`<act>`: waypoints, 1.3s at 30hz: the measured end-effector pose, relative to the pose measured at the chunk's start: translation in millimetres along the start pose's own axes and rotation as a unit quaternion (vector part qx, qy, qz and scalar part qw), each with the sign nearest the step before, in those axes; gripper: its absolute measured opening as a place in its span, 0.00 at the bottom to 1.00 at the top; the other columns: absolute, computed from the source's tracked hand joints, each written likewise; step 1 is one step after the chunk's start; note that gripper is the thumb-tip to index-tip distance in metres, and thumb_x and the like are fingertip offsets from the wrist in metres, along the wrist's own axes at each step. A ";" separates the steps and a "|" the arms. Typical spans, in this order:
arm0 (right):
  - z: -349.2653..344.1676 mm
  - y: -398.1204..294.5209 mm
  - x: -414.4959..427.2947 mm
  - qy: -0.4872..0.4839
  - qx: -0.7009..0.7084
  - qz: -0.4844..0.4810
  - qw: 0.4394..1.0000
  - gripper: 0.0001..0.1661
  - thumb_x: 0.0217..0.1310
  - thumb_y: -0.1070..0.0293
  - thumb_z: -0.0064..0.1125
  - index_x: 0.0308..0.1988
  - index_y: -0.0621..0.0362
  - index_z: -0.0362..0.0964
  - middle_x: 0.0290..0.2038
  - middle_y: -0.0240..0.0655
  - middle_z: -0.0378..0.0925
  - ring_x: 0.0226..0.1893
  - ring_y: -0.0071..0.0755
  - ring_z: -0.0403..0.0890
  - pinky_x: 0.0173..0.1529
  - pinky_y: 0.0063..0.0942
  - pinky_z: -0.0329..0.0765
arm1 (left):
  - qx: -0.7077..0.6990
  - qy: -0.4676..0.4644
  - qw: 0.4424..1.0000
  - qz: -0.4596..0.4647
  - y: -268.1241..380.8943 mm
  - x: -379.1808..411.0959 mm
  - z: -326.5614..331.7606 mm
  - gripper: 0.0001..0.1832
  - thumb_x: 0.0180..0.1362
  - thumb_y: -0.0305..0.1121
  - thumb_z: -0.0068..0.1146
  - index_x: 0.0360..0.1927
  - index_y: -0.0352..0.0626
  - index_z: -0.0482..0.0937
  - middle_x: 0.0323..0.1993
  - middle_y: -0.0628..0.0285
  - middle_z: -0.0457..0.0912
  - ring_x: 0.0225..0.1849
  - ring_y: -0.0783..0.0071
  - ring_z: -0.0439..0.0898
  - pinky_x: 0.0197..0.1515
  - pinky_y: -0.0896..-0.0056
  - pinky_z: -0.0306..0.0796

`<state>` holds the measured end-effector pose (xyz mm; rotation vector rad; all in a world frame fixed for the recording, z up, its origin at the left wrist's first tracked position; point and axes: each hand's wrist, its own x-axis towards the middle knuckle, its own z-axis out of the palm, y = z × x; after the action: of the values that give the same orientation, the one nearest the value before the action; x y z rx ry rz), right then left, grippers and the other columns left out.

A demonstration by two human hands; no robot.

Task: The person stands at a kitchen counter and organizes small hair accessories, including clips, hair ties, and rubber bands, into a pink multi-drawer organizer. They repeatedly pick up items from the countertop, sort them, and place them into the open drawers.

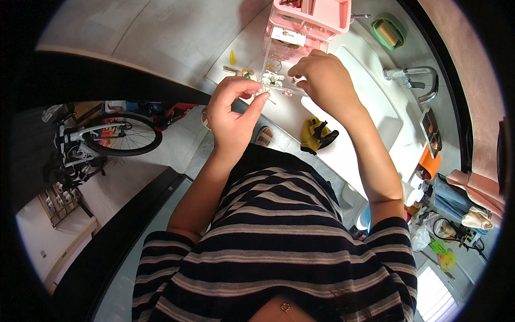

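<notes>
A clear drawer (297, 91) is pulled out from a pink and clear plastic organizer (310, 24) on the counter. White bow-shaped hair accessories (272, 79) and a ring-shaped item (274, 63) lie in it. My left hand (235, 108) is at the drawer's near left corner, thumb and forefinger close to its rim. Whether a small pale item sits between those fingertips is unclear. Over the drawer's right part hangs my right hand (324, 80), fingers bent, thumb and forefinger apart with nothing visible between them. A small pink item (287, 93) shows by the drawer's front.
A yellow hair clip (232, 57) lies left of the organizer. Yellow and black gloves (317, 135) rest near the white counter's front edge. At right are the washbasin (380, 108), a chrome faucet (414, 78) and a green soap dish (388, 32). A bicycle (116, 133) stands at left.
</notes>
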<state>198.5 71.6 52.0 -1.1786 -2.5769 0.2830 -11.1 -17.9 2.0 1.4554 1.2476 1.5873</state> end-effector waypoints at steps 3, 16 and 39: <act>-18.8 -6.5 -3.6 0.034 0.025 0.047 0.998 0.11 0.54 0.73 0.71 0.40 0.57 0.87 0.36 0.37 0.87 0.43 0.45 0.84 0.48 0.40 0.79 | 0.007 -0.009 1.000 0.006 4.4 3.3 1.9 0.12 0.58 0.15 0.71 0.45 0.34 0.82 0.45 0.60 0.81 0.43 0.76 0.83 0.47 0.75 0.78; -39.3 -54.4 -36.3 0.093 0.386 0.232 0.888 0.10 0.58 0.72 0.75 0.41 0.59 0.87 0.32 0.30 0.85 0.32 0.24 0.77 0.34 0.25 0.71 | 0.037 -0.039 0.995 0.087 36.4 19.3 32.6 0.14 0.48 0.18 0.75 0.39 0.40 0.86 0.37 0.58 0.87 0.40 0.60 0.85 0.46 0.63 0.76; -7.6 -0.4 2.6 -0.013 -0.087 0.000 0.996 0.09 0.47 0.69 0.77 0.28 0.52 0.81 0.28 0.28 0.84 0.38 0.38 0.79 0.45 0.38 0.71 | 0.090 0.027 0.995 0.036 -1.3 5.0 -12.1 0.09 0.59 0.15 0.68 0.42 0.33 0.84 0.44 0.58 0.85 0.43 0.74 0.82 0.47 0.74 0.76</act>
<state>199.2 73.7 59.7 -1.2392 -2.6688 0.0752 -24.0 -15.5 3.4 1.5926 1.4149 1.6053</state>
